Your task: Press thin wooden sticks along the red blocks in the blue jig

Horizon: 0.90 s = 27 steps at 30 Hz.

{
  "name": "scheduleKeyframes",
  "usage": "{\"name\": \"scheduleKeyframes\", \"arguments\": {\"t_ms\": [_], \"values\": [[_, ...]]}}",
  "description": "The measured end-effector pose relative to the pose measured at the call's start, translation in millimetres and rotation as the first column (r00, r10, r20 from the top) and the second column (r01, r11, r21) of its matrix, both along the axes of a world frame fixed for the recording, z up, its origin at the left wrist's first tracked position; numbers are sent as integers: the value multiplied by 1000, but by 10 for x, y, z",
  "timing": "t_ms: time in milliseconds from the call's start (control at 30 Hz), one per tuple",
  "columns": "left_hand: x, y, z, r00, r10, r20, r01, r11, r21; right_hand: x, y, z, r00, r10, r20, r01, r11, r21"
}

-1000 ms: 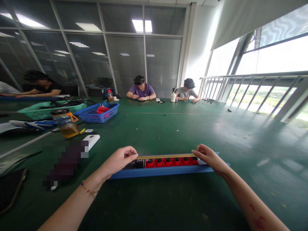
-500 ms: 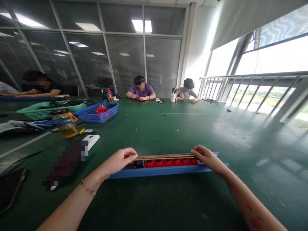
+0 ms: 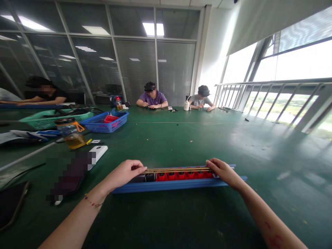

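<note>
Between my hands runs a bundle of thin, brass-coloured strips [image 3: 178,169], lying lengthwise over a long blue channel [image 3: 178,185]. My left hand [image 3: 128,173] pinches the strips' left end between thumb and fingertips. At the other end, the fingers of my right hand [image 3: 221,170] close on them, near the channel's right end. Inside the channel sits a row of red blocks [image 3: 181,175] with dark centres. Black blocks [image 3: 149,177] stand to the left of the red ones, partly hidden by my left hand. I cannot tell whether the strips touch the blocks.
On the left lie a dark phone [image 3: 12,204], a white-ended device [image 3: 100,150], a jar of amber liquid [image 3: 74,140], a blue basket [image 3: 103,126] and a green basket [image 3: 33,121]. Across the green table [image 3: 168,138], several people sit working.
My left hand has shifted slightly left, still at the strips' end. My right hand and the blue channel have barely moved.
</note>
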State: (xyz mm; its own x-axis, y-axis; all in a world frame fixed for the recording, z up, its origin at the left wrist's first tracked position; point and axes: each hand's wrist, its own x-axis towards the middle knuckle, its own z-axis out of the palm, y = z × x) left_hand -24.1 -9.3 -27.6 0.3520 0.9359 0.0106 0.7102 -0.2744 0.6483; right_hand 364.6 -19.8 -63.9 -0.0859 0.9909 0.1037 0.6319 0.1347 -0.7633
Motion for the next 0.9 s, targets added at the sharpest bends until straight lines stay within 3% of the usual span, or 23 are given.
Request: {"name": "scheduleKeyframes", "arguments": {"t_ms": [233,433,600,733,900], "values": [[-2,-18,81,970,126,207,-144,987,75,13,-31,42,997,36,-66,-39,998,-41],[-150,85,117,861,238,450,-341,926,162,29,-45,71,995,21,-101,-27,998,-59],[-344,234,269,757,247,605,-426,889,169,48,-40,63,996,19,-88,-24,998,-50],[-354,410,346,728,256,636,-461,870,177,89,-45,74,994,46,-101,-53,997,-58],[-123,650,228,795,337,504,-466,872,153,139,-67,101,996,65,-54,-69,995,-67]]}}
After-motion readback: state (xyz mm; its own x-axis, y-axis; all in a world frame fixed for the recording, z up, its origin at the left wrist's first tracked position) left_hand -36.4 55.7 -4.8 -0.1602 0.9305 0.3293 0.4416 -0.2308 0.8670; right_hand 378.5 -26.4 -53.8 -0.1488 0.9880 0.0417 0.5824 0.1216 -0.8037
